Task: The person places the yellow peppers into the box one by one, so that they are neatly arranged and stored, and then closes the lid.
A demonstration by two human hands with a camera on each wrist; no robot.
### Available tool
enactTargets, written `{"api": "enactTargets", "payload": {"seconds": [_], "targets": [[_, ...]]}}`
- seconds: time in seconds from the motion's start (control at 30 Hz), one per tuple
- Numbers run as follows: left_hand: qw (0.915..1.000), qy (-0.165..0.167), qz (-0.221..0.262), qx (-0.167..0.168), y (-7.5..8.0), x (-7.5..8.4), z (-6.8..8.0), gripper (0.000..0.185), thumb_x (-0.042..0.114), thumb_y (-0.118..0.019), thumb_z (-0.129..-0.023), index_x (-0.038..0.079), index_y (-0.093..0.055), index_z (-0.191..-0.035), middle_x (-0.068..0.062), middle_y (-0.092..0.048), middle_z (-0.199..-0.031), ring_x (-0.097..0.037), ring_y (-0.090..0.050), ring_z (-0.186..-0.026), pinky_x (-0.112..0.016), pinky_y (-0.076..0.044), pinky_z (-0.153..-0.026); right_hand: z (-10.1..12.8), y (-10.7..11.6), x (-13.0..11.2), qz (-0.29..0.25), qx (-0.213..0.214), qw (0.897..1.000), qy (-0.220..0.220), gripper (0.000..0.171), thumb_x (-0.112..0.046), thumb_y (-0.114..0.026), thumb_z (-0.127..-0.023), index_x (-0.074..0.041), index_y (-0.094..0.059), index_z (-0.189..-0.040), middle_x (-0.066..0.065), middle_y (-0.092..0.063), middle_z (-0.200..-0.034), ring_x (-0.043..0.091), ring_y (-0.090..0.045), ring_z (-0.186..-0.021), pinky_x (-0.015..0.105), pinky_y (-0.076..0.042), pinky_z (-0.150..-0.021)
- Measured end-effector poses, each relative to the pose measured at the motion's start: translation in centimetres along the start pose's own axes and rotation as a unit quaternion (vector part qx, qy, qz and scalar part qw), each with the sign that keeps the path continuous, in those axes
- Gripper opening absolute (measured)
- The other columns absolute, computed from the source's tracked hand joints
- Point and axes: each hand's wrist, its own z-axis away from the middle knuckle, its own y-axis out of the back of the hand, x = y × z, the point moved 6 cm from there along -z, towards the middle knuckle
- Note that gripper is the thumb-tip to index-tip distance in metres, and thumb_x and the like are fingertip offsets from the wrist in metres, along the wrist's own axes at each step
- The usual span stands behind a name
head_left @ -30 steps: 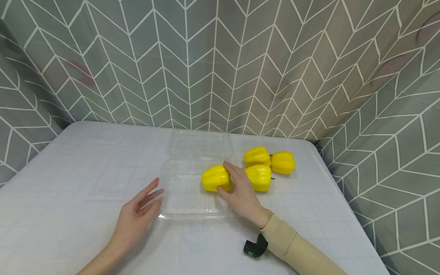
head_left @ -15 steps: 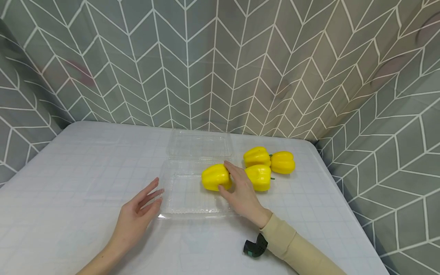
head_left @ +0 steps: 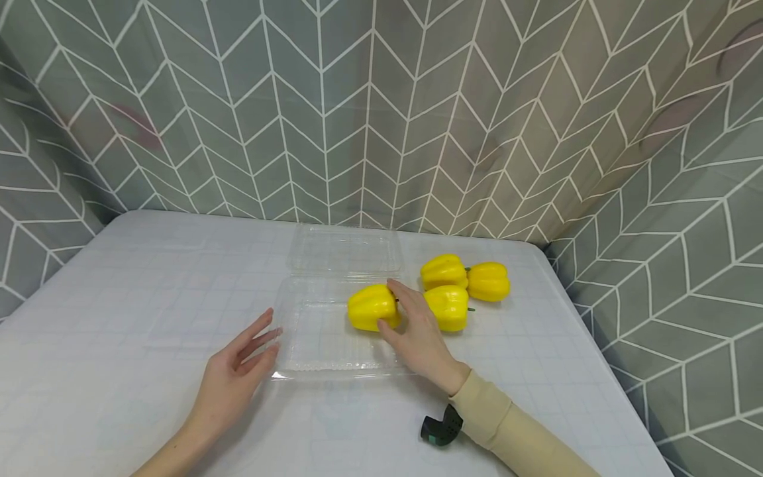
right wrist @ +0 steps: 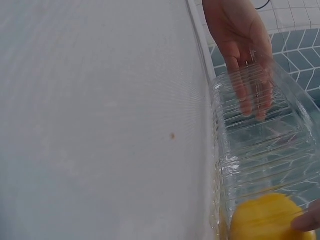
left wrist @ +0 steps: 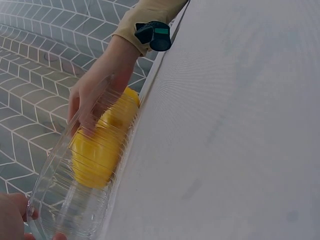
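A clear plastic clamshell container (head_left: 322, 366) lies opened out on the table, its lid (head_left: 346, 250) folded back toward the curtain. Inside the base, at its right side, a yellow bell pepper (head_left: 369, 308) rests on its side with its stem facing right. My right hand (head_left: 422, 338) holds this pepper by the stem end, thumb in front and fingers behind. At the container's left wall is my left hand (head_left: 235, 371), its fingers loosely extended along the rim. In the right wrist view, the left hand's fingers (right wrist: 245, 95) show through the clear plastic.
Just right of the container lies another yellow bell pepper (head_left: 450, 308), partly behind my right hand. Two more, a left one (head_left: 444, 271) and a right one (head_left: 489, 281), lie behind it. A black wrist camera (head_left: 442, 427) sits by the right sleeve. A patterned curtain (head_left: 357, 132) borders the table.
Almost nothing moves. The right thumb has shifted slightly on the pepper, and a bit of its stem shows. The left hand keeps its place at the container.
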Motion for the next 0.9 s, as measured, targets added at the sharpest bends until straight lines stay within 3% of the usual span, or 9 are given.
{"api": "enactTargets", "payload": {"seconds": [0.47,0.7,0.9], "targets": [[1.0,-0.005,-0.008,0.001,0.0,0.0,0.0,0.054,0.004,-0.063,-0.098,0.003,-0.046,-0.148,-0.018,-0.045,-0.153,0.003,-0.059,-0.12,-0.011,-0.051,-0.094,0.0,0.5,0.1,-0.066,0.005,0.998,-0.013,0.059,-0.019,-0.07,-0.094,-0.013,-0.047,-0.148,0.003,-0.047,-0.151,0.024,-0.044,-0.141,0.051,-0.033,-0.12],[1.0,0.002,-0.004,0.001,0.0,-0.1,0.0,0.054,0.006,-0.063,-0.098,0.005,-0.046,-0.149,-0.017,-0.046,-0.153,0.002,-0.06,-0.12,-0.011,-0.051,-0.094,-0.3,0.9,0.1,-0.081,0.01,0.997,-0.012,0.058,-0.014,-0.072,-0.091,-0.016,-0.05,-0.145,0.004,-0.053,-0.145,0.026,-0.054,-0.128,0.048,-0.043,-0.114],[1.0,0.009,-0.001,0.001,0.0,-0.2,0.0,0.053,0.007,-0.063,-0.098,0.007,-0.047,-0.149,-0.014,-0.046,-0.153,0.001,-0.06,-0.12,-0.011,-0.051,-0.094,-0.5,1.5,0.2,-0.087,0.015,0.996,-0.011,0.058,-0.014,-0.074,-0.091,-0.015,-0.051,-0.144,0.007,-0.054,-0.144,0.032,-0.055,-0.128,0.052,-0.046,-0.11]]}}
